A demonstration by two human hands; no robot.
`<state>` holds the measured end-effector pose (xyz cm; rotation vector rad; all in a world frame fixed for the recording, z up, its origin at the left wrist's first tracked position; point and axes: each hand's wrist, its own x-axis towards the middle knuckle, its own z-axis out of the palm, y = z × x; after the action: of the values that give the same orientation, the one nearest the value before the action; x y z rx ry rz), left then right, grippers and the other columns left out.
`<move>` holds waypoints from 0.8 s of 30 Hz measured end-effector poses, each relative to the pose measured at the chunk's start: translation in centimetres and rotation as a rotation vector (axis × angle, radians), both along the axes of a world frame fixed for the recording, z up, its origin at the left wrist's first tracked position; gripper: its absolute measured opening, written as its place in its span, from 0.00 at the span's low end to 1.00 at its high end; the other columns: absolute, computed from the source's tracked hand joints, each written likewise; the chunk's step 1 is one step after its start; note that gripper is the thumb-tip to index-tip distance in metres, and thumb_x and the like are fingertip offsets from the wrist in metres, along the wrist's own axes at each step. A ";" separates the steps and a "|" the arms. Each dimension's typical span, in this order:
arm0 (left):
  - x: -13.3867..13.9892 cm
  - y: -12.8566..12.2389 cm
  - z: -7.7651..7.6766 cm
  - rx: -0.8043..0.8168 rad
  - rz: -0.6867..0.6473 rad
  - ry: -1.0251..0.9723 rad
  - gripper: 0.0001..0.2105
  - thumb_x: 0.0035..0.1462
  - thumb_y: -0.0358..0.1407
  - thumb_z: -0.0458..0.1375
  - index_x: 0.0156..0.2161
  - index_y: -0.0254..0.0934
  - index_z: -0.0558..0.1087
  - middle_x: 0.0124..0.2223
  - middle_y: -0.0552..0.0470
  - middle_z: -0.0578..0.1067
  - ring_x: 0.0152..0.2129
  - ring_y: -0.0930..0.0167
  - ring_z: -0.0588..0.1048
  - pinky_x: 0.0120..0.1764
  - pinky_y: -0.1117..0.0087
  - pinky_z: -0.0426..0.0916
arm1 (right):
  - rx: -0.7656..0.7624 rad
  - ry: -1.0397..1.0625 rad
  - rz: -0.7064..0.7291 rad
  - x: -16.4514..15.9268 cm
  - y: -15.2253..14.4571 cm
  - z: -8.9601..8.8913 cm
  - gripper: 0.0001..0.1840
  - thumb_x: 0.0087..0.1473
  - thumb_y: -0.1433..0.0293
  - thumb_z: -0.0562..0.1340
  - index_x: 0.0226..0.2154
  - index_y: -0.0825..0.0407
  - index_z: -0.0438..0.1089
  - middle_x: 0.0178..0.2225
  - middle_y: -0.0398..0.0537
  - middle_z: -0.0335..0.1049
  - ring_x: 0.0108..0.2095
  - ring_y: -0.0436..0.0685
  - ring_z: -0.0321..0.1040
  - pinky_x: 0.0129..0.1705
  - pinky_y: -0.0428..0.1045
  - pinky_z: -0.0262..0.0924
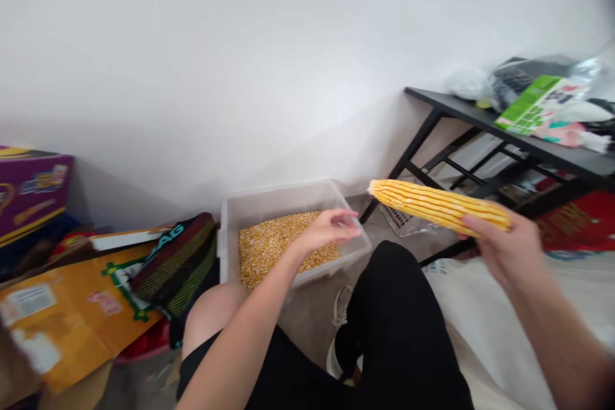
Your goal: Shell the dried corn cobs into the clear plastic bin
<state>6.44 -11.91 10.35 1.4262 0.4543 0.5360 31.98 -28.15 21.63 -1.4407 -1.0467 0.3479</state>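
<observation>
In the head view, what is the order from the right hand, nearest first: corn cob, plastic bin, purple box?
1. Corn cob: held in the right hand.
2. Plastic bin: near the picture's middle.
3. Purple box: at the left edge.

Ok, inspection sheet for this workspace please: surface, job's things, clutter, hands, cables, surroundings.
Surface: grey floor with a translucent bin standing on it.
Job's things: yellow corn cob, held up; loose kernels in the bin.
Clutter: purple box and orange packaging at left; green-and-white pack on the black table at right.
Hands: right hand grips one end of the corn cob; left hand over the bin, partly curled, nothing seen in it.
Cables: nothing seen.
Surroundings: white wall behind the bin.
</observation>
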 end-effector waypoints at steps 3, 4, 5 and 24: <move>-1.6 0.6 1.0 -0.191 0.158 -0.207 0.27 0.45 0.41 0.65 0.52 0.38 0.68 0.50 0.39 0.71 0.33 0.69 0.75 0.35 0.65 0.70 | -0.083 0.172 0.255 -4.3 5.9 -4.6 0.25 0.38 0.67 0.72 0.42 0.53 0.70 0.42 0.51 0.70 0.41 0.58 0.69 0.36 0.50 0.67; -2.1 1.0 1.0 -0.228 0.225 -0.245 0.25 0.46 0.40 0.65 0.50 0.36 0.69 0.50 0.38 0.71 0.34 0.68 0.75 0.36 0.64 0.71 | -0.090 0.181 0.315 -5.5 7.6 -5.9 0.27 0.37 0.67 0.72 0.43 0.52 0.69 0.44 0.51 0.69 0.43 0.59 0.68 0.40 0.51 0.66; -2.7 1.5 0.9 -0.257 0.291 -0.276 0.24 0.46 0.39 0.66 0.48 0.34 0.70 0.50 0.38 0.71 0.35 0.67 0.75 0.37 0.64 0.71 | -0.105 0.181 0.373 -6.6 9.1 -7.1 0.29 0.36 0.67 0.72 0.44 0.52 0.69 0.45 0.51 0.69 0.45 0.59 0.67 0.44 0.52 0.65; -7.5 3.0 1.3 -0.020 1.020 -0.353 0.19 0.49 0.40 0.63 0.47 0.35 0.75 0.48 0.43 0.75 0.39 0.67 0.73 0.41 0.67 0.67 | -0.656 0.664 1.206 -15.2 17.8 -14.5 0.21 0.44 0.65 0.64 0.42 0.51 0.62 0.34 0.48 0.69 0.23 0.53 0.68 0.15 0.44 0.55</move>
<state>-1.08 -8.92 11.62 0.9647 0.8865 1.5607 16.82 -10.38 7.10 -0.9005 -1.1602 2.0274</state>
